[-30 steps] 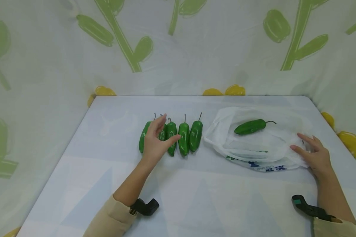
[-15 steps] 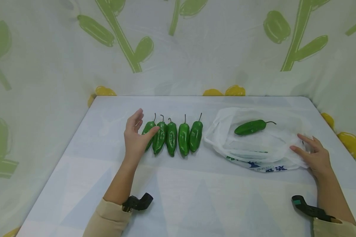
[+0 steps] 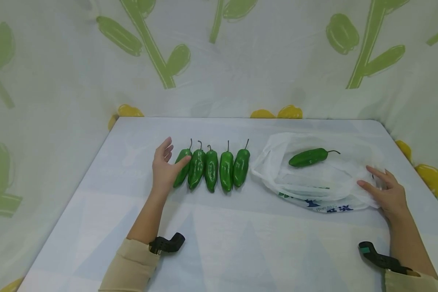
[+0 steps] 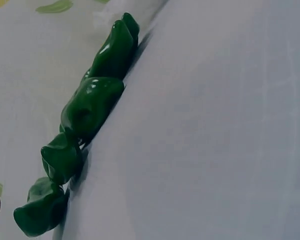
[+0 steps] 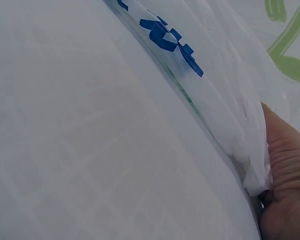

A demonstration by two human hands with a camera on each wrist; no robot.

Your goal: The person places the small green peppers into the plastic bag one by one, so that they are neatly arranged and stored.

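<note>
Several glossy green chili peppers (image 3: 211, 170) lie side by side in a row, stems pointing away. My left hand (image 3: 165, 166) is at the row's left end, thumb and fingers spread apart. Its thumb overlaps the leftmost chili pepper (image 3: 180, 178) in the head view. The left wrist view shows the peppers' blunt ends (image 4: 87, 107) close up. At the right, a white plastic bag (image 3: 277, 178) lies flat, with one chili pepper (image 3: 308, 157) on or inside its mouth. My right hand (image 3: 390, 192) rests at the bag's right end, thumb against the gathered plastic, fingers spread.
A white table (image 3: 219, 243) with pale blue triangles carries everything. Behind it hangs a pale cloth (image 3: 270, 61) printed with green plants and yellow shapes. Dark blue print (image 5: 165, 35) marks the bag's near side.
My left hand has moved left from over the row to its left end, uncovering the peppers, and then shifted only slightly. My right hand and the bag have stayed in place.
</note>
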